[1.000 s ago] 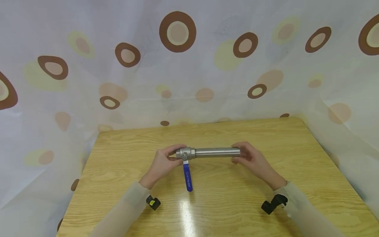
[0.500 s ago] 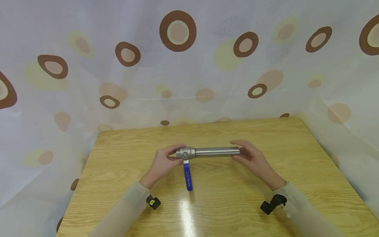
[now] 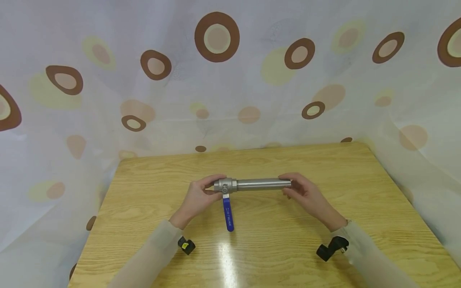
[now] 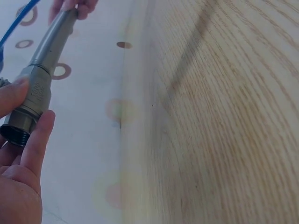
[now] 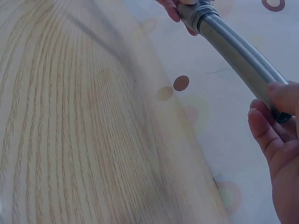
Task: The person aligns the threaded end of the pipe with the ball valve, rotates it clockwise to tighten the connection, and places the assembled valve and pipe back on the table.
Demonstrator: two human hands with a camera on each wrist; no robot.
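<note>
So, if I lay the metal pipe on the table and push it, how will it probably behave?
The metal pipe looks stiff, running straight from the ball valve to the right hand in the head view. Its smooth, shiny surface may be slippery. Its round body could roll, though the protruding blue lever handle would probably stop it.

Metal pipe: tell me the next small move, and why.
Probably a slight twist of the metal pipe by the right hand, since it grips the pipe's free end while the left hand holds the valve joined to the other.
</note>
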